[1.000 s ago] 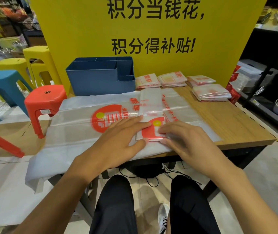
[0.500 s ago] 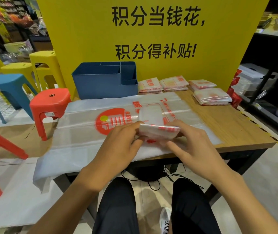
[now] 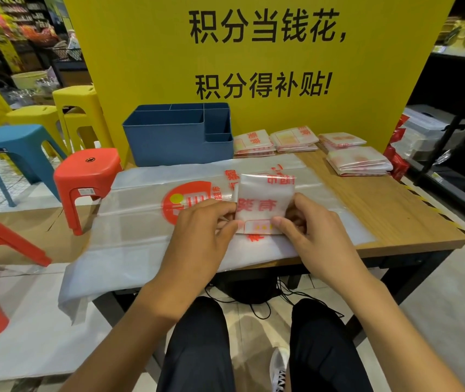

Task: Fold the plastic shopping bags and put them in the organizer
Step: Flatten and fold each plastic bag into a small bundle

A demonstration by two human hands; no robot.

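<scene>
A small folded plastic bag (image 3: 264,203) with red print is lifted off the table, tilted up toward me. My left hand (image 3: 200,236) pinches its left edge and my right hand (image 3: 310,236) pinches its right edge. Under it a large clear plastic bag (image 3: 140,222) with a red round logo lies spread flat across the wooden table (image 3: 395,210), its left end hanging over the edge. The blue organizer (image 3: 177,134) with several compartments stands at the table's back left. Several folded bag stacks (image 3: 293,140) lie to its right, one more (image 3: 358,161) nearer the right edge.
A yellow sign board (image 3: 254,66) stands behind the table. Red (image 3: 90,176), blue (image 3: 13,142) and yellow (image 3: 75,108) plastic stools stand on the left. Dark shelving (image 3: 457,154) with bowls lines the right. Cables lie on the floor under the table.
The folded bag was pressed flat on the table a second ago. Both hands have picked it up by its edges and turned it upright.
</scene>
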